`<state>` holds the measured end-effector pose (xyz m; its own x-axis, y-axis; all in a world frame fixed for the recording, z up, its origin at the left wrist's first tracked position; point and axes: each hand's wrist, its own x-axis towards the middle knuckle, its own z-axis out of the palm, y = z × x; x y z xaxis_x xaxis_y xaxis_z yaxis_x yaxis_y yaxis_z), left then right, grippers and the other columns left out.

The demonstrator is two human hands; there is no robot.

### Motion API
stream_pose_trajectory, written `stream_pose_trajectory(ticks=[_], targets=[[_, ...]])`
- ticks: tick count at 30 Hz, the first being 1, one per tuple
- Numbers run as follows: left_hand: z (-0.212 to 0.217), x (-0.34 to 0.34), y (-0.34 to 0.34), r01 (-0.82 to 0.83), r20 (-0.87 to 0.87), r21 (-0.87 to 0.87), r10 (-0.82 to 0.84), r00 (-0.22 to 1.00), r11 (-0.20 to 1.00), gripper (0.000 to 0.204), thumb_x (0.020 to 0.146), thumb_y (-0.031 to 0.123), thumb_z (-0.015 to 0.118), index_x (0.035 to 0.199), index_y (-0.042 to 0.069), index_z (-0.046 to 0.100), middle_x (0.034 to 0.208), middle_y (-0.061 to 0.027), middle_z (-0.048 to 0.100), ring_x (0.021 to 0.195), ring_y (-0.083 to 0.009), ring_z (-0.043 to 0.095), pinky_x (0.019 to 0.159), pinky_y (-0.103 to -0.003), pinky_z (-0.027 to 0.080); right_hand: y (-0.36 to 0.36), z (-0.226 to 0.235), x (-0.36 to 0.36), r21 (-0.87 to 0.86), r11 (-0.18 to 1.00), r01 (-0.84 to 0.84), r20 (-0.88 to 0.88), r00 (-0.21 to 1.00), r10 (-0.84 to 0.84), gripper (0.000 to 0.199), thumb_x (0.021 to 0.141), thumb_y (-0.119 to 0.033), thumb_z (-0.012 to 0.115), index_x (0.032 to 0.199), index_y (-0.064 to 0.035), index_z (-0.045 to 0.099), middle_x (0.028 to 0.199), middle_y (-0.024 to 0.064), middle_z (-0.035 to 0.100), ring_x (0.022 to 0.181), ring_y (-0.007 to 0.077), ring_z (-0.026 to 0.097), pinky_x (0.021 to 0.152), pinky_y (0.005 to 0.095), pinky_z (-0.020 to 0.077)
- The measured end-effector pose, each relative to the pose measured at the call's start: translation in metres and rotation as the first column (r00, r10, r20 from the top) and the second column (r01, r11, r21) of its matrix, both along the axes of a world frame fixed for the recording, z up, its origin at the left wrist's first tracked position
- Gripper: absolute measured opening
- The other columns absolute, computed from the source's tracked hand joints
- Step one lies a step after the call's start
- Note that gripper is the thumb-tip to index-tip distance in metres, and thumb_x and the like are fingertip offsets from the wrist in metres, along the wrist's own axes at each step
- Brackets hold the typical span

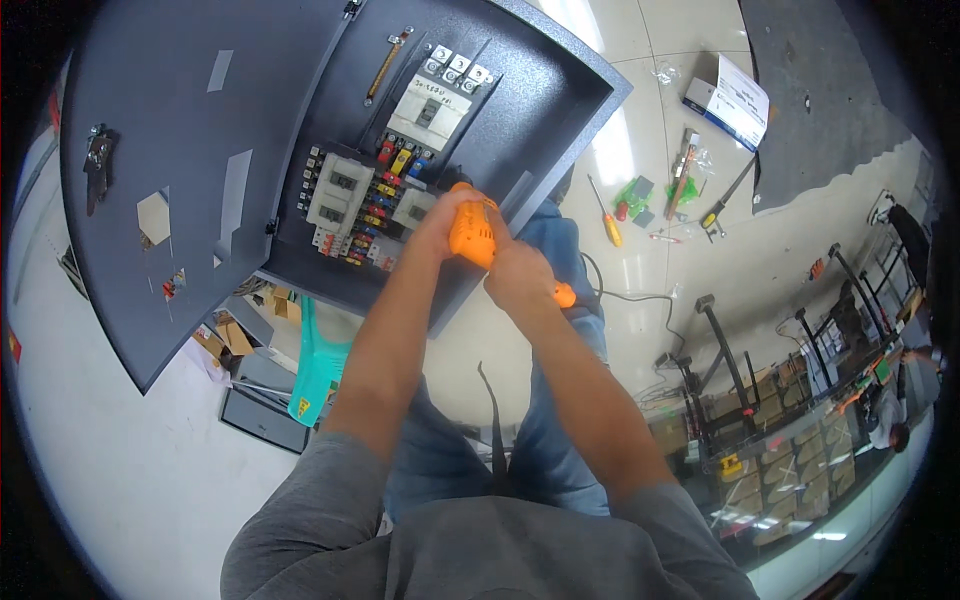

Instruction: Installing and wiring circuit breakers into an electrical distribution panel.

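Both hands are on an orange power drill (472, 238), whose front end points into an open dark-grey electrical cabinet (540, 70). My left hand (437, 222) is closed around the side of the drill's body. Wrapped on the handle is my right hand (520, 277), with the orange butt showing past it. Just beyond the drill lies a small white breaker (413, 210), partly covered by my left hand. A large white circuit breaker (430, 110) sits farther up, and a pair of breakers (340, 190) stands to the left. The drill's tip is hidden.
The cabinet door (200, 130) hangs open at the left. On the floor at right lie an orange-handled screwdriver (609, 222), a white box (735, 100) and a black cable (635, 297). A teal plastic piece (315, 365) stands below the cabinet. Metal frames (725, 350) stand farther right.
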<state>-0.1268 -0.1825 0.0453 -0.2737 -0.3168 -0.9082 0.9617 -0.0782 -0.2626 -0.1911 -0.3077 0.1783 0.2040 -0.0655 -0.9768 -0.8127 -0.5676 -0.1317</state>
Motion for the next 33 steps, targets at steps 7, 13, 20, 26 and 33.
stream_pose_trajectory(ticks=[7, 13, 20, 26, 33], targets=[[-0.008, 0.001, 0.007, -0.010, -0.008, -0.018, 0.009, 1.000, 1.000, 0.032, 0.081, 0.023, 0.067, 0.105, 0.004, 0.058, 0.095, -0.0127, 0.066, 0.082, -0.0280, 0.067, 0.075, -0.041, 0.058, 0.000, 0.001, 0.012, -0.016, 1.000, -0.026, -0.003, 1.000, 0.026, 0.085, 0.083, -0.015, 0.068, 0.154, -0.0233, 0.023, 0.111, 0.0185, 0.066, 0.103, 0.0350, 0.066, 0.090, 0.0435, 0.0526], [-0.007, -0.007, 0.011, -0.033, 0.004, -0.046, 0.033, 0.999, 0.998, 0.030, 0.081, 0.024, 0.065, 0.104, 0.006, 0.057, 0.094, -0.0125, 0.065, 0.083, -0.0287, 0.066, 0.076, -0.042, 0.056, 0.009, -0.002, -0.001, -0.068, 0.996, -0.064, 0.055, 0.996, 0.068, 0.082, 0.083, -0.014, 0.068, 0.153, -0.0230, 0.025, 0.110, 0.0189, 0.066, 0.104, 0.0348, 0.066, 0.091, 0.0432, 0.0526], [-0.022, 0.004, 0.006, -0.047, 0.001, -0.041, 0.047, 0.999, 0.998, 0.031, 0.081, 0.025, 0.066, 0.104, 0.006, 0.057, 0.094, -0.0127, 0.065, 0.082, -0.0286, 0.066, 0.076, -0.042, 0.056, 0.003, -0.006, 0.011, -0.026, 0.999, -0.023, 0.040, 0.999, 0.024, 0.082, 0.081, -0.016, 0.069, 0.151, -0.0224, 0.027, 0.108, 0.0188, 0.066, 0.102, 0.0348, 0.066, 0.089, 0.0441, 0.0536], [-0.022, -0.017, 0.014, -0.053, 0.111, 0.005, 0.052, 0.992, 0.999, 0.034, 0.081, 0.024, 0.067, 0.107, 0.003, 0.059, 0.095, -0.0136, 0.066, 0.082, -0.0300, 0.068, 0.077, -0.043, 0.058, 0.003, -0.017, -0.006, -0.082, 0.995, -0.060, 0.110, 0.992, 0.069, 0.087, 0.079, -0.016, 0.070, 0.153, -0.0235, 0.023, 0.108, 0.0181, 0.065, 0.102, 0.0351, 0.065, 0.088, 0.0439, 0.0534], [-0.013, -0.022, 0.009, -0.050, 0.013, 0.022, 0.050, 0.999, 0.999, 0.032, 0.081, 0.024, 0.065, 0.107, 0.006, 0.057, 0.093, -0.0125, 0.066, 0.083, -0.0286, 0.067, 0.077, -0.043, 0.056, 0.007, -0.010, -0.018, -0.053, 0.996, -0.073, 0.082, 0.994, 0.078, 0.087, 0.080, -0.016, 0.069, 0.153, -0.0231, 0.022, 0.107, 0.0187, 0.065, 0.100, 0.0356, 0.066, 0.084, 0.0444, 0.0548]])
